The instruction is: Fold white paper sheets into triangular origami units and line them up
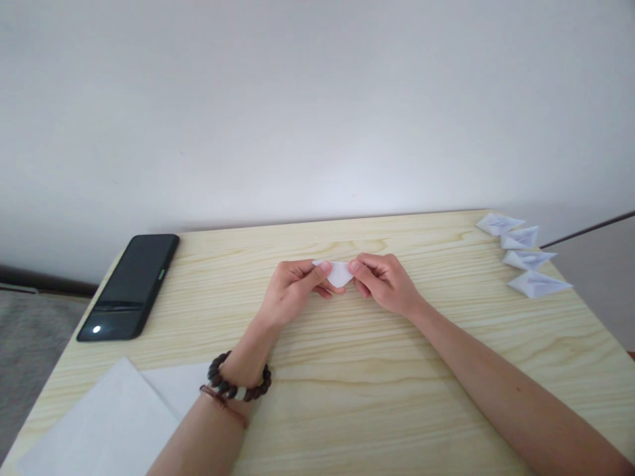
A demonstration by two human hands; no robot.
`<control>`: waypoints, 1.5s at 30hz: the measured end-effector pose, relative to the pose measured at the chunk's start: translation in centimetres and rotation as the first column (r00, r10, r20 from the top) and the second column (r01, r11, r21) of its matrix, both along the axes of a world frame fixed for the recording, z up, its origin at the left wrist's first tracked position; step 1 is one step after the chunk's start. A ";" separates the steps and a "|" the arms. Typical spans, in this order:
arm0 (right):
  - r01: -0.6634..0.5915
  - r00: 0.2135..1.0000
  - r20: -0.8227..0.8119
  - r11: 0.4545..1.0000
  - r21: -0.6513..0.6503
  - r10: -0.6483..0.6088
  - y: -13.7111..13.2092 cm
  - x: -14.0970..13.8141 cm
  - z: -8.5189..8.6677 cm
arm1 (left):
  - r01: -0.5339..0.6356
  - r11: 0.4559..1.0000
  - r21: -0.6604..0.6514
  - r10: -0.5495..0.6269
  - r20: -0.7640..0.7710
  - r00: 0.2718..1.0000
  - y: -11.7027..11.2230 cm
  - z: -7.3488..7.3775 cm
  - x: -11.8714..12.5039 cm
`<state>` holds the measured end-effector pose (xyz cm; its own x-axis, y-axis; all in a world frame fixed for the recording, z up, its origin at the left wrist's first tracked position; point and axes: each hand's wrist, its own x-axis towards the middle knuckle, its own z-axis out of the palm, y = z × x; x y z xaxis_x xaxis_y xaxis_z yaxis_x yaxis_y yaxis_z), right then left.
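Pinching folded paper [340, 273] between both hands [342, 284].

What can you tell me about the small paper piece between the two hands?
The paper piece is small, white and folded, its visible part roughly triangular with the point toward the person. It looks like thin plain paper. The left hand pinches its left end, the right hand its right end, over the middle of the wooden table; the hands hide both ends, and contact with the table cannot be told.
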<state>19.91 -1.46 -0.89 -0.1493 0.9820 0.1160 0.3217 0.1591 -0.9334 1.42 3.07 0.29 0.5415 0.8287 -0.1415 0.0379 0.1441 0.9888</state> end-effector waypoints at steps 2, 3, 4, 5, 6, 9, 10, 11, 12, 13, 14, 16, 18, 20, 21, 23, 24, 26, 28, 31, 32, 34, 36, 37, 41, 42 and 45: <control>-0.008 1.000 -0.001 1.000 -0.015 0.008 0.0 0.0 0.0 | 0.007 0.999 -0.033 -0.006 0.036 0.999 0.1 0.0 0.0; -0.007 1.000 0.000 1.000 -0.017 0.007 -0.1 -0.1 0.0 | 0.006 0.999 -0.053 -0.003 0.049 0.999 0.1 -0.1 0.1; 0.003 1.000 0.002 1.000 -0.015 -0.003 -0.1 -0.2 0.0 | -0.002 0.998 -0.068 0.006 0.055 0.998 0.2 -0.2 0.1; 0.022 1.000 0.010 1.000 -0.002 -0.022 -0.1 -0.2 -0.1 | -0.017 0.997 -0.072 0.021 0.053 0.998 0.2 -0.2 0.2; 0.050 0.998 0.027 0.998 0.023 -0.051 -0.2 -0.3 -0.2 | -0.037 0.997 -0.062 0.040 0.043 0.998 0.2 -0.3 0.3; 0.136 0.979 0.129 0.974 0.181 -0.160 -0.3 -0.5 -0.5 | -0.111 0.994 0.012 0.111 -0.008 0.994 0.0 -0.5 0.8; 0.148 0.966 0.170 0.956 0.254 -0.195 -0.3 -0.6 -0.6 | -0.129 0.991 0.033 0.129 -0.023 0.991 0.0 -0.6 0.9; 0.148 0.953 0.206 0.934 0.326 -0.223 -0.3 -0.7 -0.7 | -0.139 0.989 0.046 0.141 -0.035 0.989 -0.1 -0.6 1.0; 0.142 0.940 0.235 0.910 0.390 -0.247 -0.3 -0.8 -0.7 | -0.143 0.988 0.053 0.145 -0.041 0.989 -0.2 -0.6 1.1; 0.127 0.930 0.259 0.888 0.442 -0.262 -0.3 -0.8 -0.8 | -0.144 0.988 0.057 0.146 -0.038 0.989 -0.2 -0.6 1.1; 0.110 0.922 0.279 0.870 0.480 -0.270 -0.4 -0.9 -0.8 | -0.138 0.989 0.056 0.139 -0.026 0.990 -0.2 -0.6 1.1; 0.076 0.914 0.306 0.855 0.513 -0.265 -0.5 -1.0 -0.8 | -0.121 0.992 0.045 0.121 0.009 0.993 -0.1 -0.6 0.9; 0.044 0.916 0.324 0.860 0.508 -0.238 -0.6 -1.1 -0.7 | -0.107 0.994 0.026 0.106 0.050 0.993 0.0 -0.7 0.7; 0.035 0.924 0.318 0.873 0.486 -0.214 -0.7 -1.1 -0.6 | -0.102 0.995 0.017 0.101 0.076 0.992 0.1 -0.8 0.6; 0.040 0.928 0.308 0.879 0.474 -0.208 -0.7 -1.1 -0.6 | -0.103 0.994 0.021 0.101 0.085 0.991 0.1 -0.9 0.6; 0.063 0.937 0.278 0.887 0.458 -0.210 -0.6 -1.1 -0.5 | -0.090 0.995 0.043 0.086 0.091 0.992 0.1 -1.0 0.6; 0.075 0.941 0.262 0.887 0.455 -0.214 -0.6 -1.1 -0.5 | -0.078 0.995 0.055 0.073 0.088 0.993 0.0 -1.0 0.6; 0.086 0.950 0.233 0.890 0.448 -0.209 -0.4 -1.1 -0.5 | -0.049 0.996 0.070 0.043 0.076 0.996 -0.1 -1.0 0.6; 0.085 0.957 0.215 0.900 0.428 -0.193 -0.3 -1.0 -0.5 | -0.031 0.996 0.078 0.026 0.063 0.998 -0.1 -1.1 0.6; 0.071 0.964 0.206 0.911 0.406 -0.167 -0.3 -1.0 -0.5 | -0.046 0.995 0.084 0.042 0.052 0.998 -0.1 -1.2 0.5; 0.066 0.966 0.205 0.913 0.402 -0.159 -0.3 -1.0 -0.5 | -0.054 0.995 0.085 0.050 0.049 0.998 0.0 -1.2 0.5; 0.064 0.972 0.186 0.917 0.393 -0.147 -0.3 -1.0 -0.6 | -0.060 0.994 0.091 0.056 0.047 0.997 0.0 -1.3 0.5; 0.071 0.979 0.151 0.924 0.375 -0.137 -0.3 -1.0 -0.6 | -0.055 0.994 0.096 0.050 0.053 0.997 0.0 -1.4 0.5; 0.075 0.982 0.136 0.927 0.366 -0.133 -0.3 -1.0 -0.6 | -0.053 0.994 0.094 0.047 0.059 0.997 0.1 -1.4 0.6; 0.078 0.983 0.127 0.932 0.355 -0.131 -0.2 -1.0 -0.6 | -0.055 0.995 0.083 0.050 0.069 0.996 0.1 -1.3 0.5; 0.079 0.982 0.131 0.930 0.358 -0.134 -0.3 -1.1 -0.6 | -0.054 0.995 0.086 0.048 0.067 0.997 0.0 -1.3 0.5; 0.078 0.980 0.142 0.925 0.371 -0.140 -0.3 -1.1 -0.5 | -0.050 0.994 0.102 0.044 0.058 0.997 0.0 -1.2 0.5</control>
<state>18.82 -1.75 -1.35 -0.0909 0.8885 0.4497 0.4987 0.4315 -0.7518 1.90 3.07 -0.93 0.5065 0.8619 -0.0250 -0.0216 0.0417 0.9989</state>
